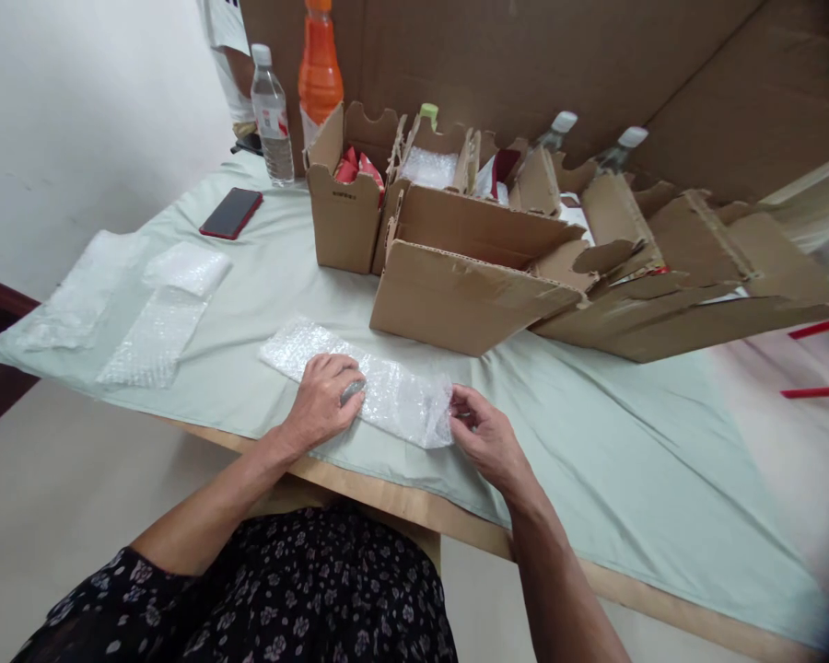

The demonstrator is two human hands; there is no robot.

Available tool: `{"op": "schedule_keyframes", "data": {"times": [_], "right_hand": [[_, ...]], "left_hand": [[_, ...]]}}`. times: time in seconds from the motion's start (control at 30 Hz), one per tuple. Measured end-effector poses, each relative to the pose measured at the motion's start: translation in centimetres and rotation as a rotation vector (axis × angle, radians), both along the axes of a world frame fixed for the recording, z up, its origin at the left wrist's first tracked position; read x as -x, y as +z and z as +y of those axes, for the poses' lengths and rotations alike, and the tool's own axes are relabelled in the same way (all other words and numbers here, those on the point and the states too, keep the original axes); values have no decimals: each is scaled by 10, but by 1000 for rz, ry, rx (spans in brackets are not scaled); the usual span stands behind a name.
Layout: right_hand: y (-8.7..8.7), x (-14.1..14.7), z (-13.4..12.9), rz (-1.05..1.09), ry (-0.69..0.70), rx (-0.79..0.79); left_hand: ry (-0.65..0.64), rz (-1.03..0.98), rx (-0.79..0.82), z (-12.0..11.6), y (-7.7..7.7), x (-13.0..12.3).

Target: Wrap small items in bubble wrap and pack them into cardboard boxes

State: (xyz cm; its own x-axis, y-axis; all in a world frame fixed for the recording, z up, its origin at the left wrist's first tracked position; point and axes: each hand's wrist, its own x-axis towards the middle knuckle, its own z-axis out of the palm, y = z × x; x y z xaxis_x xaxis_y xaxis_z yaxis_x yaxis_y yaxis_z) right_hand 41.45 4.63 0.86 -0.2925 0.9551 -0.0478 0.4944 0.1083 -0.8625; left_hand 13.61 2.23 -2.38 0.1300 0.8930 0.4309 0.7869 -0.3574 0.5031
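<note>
A long strip of bubble wrap [393, 391] lies flat near the table's front edge. My left hand [326, 401] is curled over its middle, with a small dark grey object [352, 392] under the thumb and fingers. At the strip's right end, my right hand [480, 428] pinches the edge of the wrap between thumb and fingers. More pieces of bubble wrap [153, 339] rest on the cloth to the left, away from both hands.
Several open cardboard boxes [470, 295] stand behind the hands. A phone [231, 214], a water bottle [273, 120] and an orange bottle [320, 69] are at the back left. A pale green cloth [614, 442] covers the table.
</note>
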Motion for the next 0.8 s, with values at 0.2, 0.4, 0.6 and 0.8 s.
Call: {"op": "schedule_keyframes", "data": {"times": [0.2,0.4,0.6,0.8], "right_hand": [[-5,3,12,-141,70,-81],[-1,12,14,-193,116,-102],[3,26,7,-273,134,-151],[1,29,13,-305,225,-251]], "left_hand": [[-6,-7,-24,1,-2,1],[-2,-7,-15,1,-2,1],[-9,-18,8,2,-2,1],[-8,-19,0,2,-2,2]]}}
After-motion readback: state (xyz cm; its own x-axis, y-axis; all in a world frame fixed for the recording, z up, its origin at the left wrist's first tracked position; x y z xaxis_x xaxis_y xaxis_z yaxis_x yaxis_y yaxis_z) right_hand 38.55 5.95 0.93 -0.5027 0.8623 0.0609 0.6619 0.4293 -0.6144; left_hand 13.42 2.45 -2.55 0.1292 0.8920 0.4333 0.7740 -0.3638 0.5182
